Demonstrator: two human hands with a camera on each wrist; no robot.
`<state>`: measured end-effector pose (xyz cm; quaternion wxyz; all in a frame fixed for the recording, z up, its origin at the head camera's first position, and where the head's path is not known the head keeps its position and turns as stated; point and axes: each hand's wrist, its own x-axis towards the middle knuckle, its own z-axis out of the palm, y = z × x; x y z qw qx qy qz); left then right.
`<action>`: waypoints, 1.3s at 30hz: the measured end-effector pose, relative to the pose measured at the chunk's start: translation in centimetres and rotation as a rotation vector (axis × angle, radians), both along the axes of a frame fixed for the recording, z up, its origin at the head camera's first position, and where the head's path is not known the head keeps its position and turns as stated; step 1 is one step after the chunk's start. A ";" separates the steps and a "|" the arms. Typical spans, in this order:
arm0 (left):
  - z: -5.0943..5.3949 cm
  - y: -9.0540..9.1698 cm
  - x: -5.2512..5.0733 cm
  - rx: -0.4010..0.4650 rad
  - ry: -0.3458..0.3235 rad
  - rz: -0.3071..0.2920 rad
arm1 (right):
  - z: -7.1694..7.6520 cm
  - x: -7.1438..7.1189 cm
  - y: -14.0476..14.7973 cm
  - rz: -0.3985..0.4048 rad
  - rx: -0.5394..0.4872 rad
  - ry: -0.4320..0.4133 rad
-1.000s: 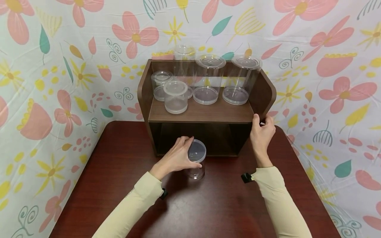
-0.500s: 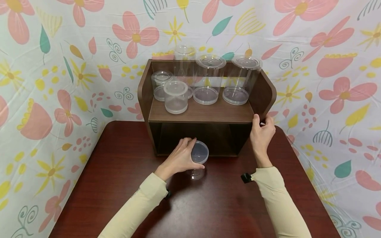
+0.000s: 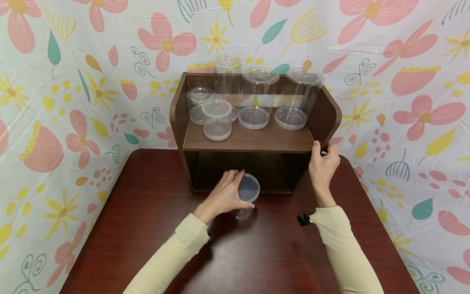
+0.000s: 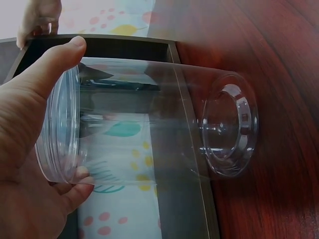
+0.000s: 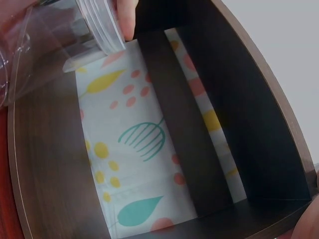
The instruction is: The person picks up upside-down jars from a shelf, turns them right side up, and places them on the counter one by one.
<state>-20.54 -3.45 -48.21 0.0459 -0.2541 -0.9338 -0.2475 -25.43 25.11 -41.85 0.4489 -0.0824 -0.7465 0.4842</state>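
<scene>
A clear plastic jar (image 3: 249,188) is just in front of the shelf's lower compartment. My left hand (image 3: 223,195) grips it at the lid, thumb on one side and fingers on the other. In the left wrist view the clear jar (image 4: 144,124) lies across the frame, and its inside looks empty. Whether its base touches the table cannot be told. My right hand (image 3: 324,169) holds the right side panel of the brown two-tier shelf (image 3: 249,143). Its thumb is at the front edge, with the fingers partly hidden behind the panel.
Several lidded clear jars stand on the upper tier: a short jar (image 3: 217,122) at the front left, a small jar (image 3: 200,106) behind it, and taller jars (image 3: 257,98) to the right. Flowered cloth (image 3: 84,81) hangs behind the dark red table (image 3: 147,196).
My left hand and the jar's lid have shifted a little to the right, while the jar's base has stayed nearly in place. My right hand has not moved.
</scene>
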 end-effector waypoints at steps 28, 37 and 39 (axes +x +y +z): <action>2.3 -0.7 0.6 0.123 -0.041 0.091 | -0.1 -0.1 -0.1 0.009 0.000 -0.001; 8.2 -2.2 2.1 0.327 0.037 0.125 | 0.0 -0.1 0.0 -0.007 0.009 0.005; 9.2 -2.6 2.2 0.390 0.090 0.128 | 0.0 -0.1 0.0 -0.008 0.010 0.001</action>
